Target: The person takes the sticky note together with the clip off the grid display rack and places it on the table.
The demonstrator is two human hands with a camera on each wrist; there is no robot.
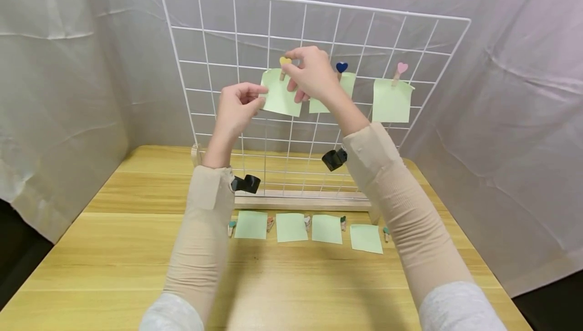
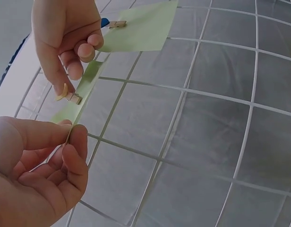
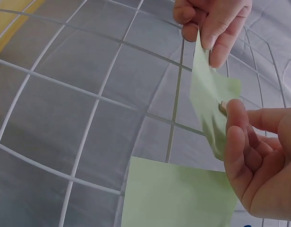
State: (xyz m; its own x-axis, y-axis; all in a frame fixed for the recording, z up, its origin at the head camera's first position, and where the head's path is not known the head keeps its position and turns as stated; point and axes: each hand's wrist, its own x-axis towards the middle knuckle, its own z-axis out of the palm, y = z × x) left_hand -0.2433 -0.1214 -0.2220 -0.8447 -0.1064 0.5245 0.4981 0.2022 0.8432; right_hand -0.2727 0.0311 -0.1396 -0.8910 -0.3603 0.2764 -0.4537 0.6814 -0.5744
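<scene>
My left hand pinches the left edge of a pale green sticky note between thumb and fingers. That note hangs in front of the white wire grid, and in the left wrist view it stands nearly edge-on. A small wooden clothespin with a yellow heart sits at the note's top edge. Thumb and forefinger of my right hand pinch this clothespin, while the other fingers hang loosely by the note's right side. Part of the clothespin is hidden behind the fingers in the right wrist view.
Right of my hands, green notes hang under a blue-heart clothespin and a pink-heart clothespin. Several notes, such as this green one, lie in a row on the wooden table, with small clothespins between them. A wooden base supports the grid.
</scene>
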